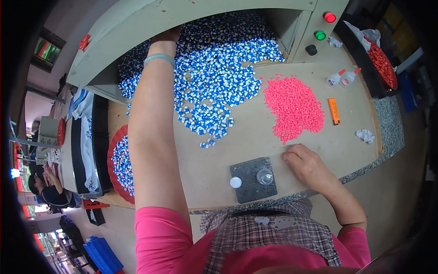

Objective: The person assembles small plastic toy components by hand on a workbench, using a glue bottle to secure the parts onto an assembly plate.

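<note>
While the left hand (166, 35) reaches far across the worktop (255, 141) into the dark mouth of a beige machine housing (137, 27), its fingers are buried among the small blue-and-white plastic pieces (214, 77) and hidden by the wrist, so I cannot tell whether they are apart or together. A pale green bangle (159, 58) circles that wrist. At the far left edge, a round red tray (116, 141) holds more of the same blue-and-white pieces.

The big blue-and-white heap spills from the machine opening down toward the middle of the worktop, thinning to a few strays near its lower tip. Judging by its bulk, most of the work on these pieces appears to be left; nothing in view shows a finished batch, unless the tray's load is one.

Near the body sits a dark grey square metal plate (252, 179) with a white disc and a clear round fitting on it. Just right of it, the right hand (306, 165) rests on the worktop with fingers curled loosely together, holding nothing I can make out, just near the lower edge of a heap of small pink plastic pieces (294, 107). Farther right lie an orange marker-like stick (334, 111) and two white glue bottles with red tips (342, 77).
</note>
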